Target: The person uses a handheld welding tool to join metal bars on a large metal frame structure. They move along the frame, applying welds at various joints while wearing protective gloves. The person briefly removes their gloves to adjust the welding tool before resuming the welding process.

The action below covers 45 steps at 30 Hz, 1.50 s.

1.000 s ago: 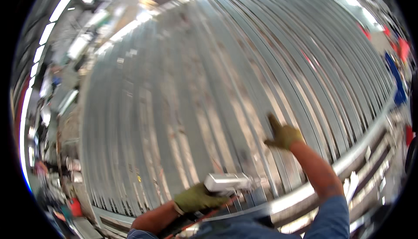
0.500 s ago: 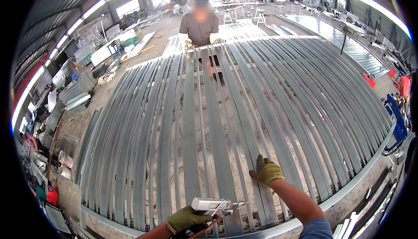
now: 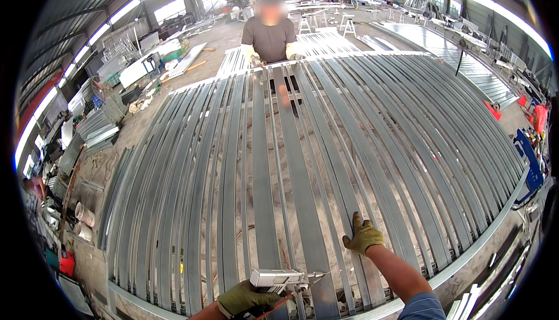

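My left hand (image 3: 244,298), in an olive-green glove, is wrapped around the grip of a silver gun-shaped power tool (image 3: 277,278). Its narrow nose points right over the near ends of the metal slats, and a red line trails below it. Whether the nose tip touches metal I cannot tell. Farther right, my gloved right hand (image 3: 364,236) lies on a long grey metal slat (image 3: 338,195), with thumb and fingers apart. The slats run side by side, away from me, across a large metal frame (image 3: 466,256).
Across the frame, a co-worker (image 3: 269,37) in a dark shirt has gloved hands at its far edge. A blue metal piece (image 3: 527,163) stands by the right corner. White buckets (image 3: 85,214) sit on the floor at left. A slatted panel (image 3: 448,55) lies beyond at right.
The slats and frame shift slightly in view. My right hand stays on a slat, its fingers a little more spread. The silver tool sits slightly lower and farther left, still in my left hand.
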Motion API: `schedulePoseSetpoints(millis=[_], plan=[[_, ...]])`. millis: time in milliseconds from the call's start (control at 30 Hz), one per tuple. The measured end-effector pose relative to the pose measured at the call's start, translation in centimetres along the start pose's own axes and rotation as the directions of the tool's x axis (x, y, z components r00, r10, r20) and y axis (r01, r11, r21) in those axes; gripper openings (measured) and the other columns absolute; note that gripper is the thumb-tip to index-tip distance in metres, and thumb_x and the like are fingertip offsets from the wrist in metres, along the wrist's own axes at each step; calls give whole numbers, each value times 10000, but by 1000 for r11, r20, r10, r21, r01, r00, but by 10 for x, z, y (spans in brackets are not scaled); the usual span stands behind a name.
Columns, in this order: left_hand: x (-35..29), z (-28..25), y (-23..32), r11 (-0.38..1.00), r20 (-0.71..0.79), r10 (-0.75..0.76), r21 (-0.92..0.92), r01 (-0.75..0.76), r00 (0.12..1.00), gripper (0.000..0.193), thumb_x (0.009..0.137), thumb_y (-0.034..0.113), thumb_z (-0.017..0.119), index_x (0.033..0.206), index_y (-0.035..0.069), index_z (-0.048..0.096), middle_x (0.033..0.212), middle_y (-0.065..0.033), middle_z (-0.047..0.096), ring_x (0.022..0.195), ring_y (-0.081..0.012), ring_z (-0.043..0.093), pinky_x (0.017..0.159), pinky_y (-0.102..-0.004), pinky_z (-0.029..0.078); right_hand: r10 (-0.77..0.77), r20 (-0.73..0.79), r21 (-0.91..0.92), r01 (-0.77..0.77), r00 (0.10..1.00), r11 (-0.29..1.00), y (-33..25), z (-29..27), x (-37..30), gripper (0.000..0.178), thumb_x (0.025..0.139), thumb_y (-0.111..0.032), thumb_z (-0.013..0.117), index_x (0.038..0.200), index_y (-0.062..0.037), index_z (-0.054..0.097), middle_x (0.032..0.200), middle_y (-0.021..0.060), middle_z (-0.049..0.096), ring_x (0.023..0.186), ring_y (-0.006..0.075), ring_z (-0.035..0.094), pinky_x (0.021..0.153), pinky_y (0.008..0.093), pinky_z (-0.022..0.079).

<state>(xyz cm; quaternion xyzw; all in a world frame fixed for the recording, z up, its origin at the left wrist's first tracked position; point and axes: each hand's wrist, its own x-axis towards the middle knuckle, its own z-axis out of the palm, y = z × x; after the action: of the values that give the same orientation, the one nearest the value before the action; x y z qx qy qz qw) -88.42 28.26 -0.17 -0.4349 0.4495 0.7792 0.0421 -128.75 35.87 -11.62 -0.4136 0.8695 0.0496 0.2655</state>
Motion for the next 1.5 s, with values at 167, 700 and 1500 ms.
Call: schedulePoseSetpoints(millis=[167,700,1500], plan=[[16,18,14,995,17,15,102,-17,1000,681,906,244,963,1473,8,667,1294,-86,769,1119,-166,721,974,-349,606,-92,-75,-67,87,993,994,11,-13,-1,1163,920,-720,706,1759,-58,246,1587,298,520,1406,419,624,1122,475,559],[91,92,63,839,320,-351,525,144,880,716,945,273,905,1543,9,614,1268,-88,773,1080,-136,696,958,-311,576,-76,13,-85,77,997,993,16,-15,9,1095,958,-788,553,1811,-261,114,1875,116,136,1687,546,73,1286,818,49],[146,150,61,659,531,-419,736,-156,736,828,988,442,812,1667,113,472,1181,-219,802,1069,-365,792,954,-440,601,-144,-37,14,144,989,989,28,1,19,1066,970,-761,558,1809,-253,140,1870,118,161,1686,561,40,1247,862,-40]])
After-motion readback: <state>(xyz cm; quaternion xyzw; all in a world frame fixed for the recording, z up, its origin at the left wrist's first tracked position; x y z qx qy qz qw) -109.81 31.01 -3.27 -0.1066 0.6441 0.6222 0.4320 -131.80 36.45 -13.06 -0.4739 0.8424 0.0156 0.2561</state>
